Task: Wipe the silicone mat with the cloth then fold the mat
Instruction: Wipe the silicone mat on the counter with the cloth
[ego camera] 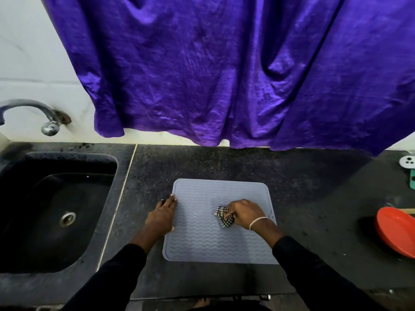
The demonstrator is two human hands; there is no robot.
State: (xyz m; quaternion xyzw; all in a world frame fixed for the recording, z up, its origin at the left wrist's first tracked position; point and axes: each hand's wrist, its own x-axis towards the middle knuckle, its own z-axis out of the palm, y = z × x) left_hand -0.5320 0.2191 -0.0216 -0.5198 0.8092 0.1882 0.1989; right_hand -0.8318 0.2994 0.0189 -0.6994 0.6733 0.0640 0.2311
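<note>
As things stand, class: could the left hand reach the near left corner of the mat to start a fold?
Probably yes. The left hand rests on the mat's left edge, and nothing lies on that corner; the cloth sits further right, in the right hand.

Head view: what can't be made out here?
1. Black-and-white checked cloth: bunched under the right hand, so its size and the grip are hidden.
2. Grey ribbed silicone mat: near-right corner covered by the black sleeve.
3. Red round bowl: cut off by the right edge.
4. Green object: cut off by the right edge, unidentifiable.
</note>
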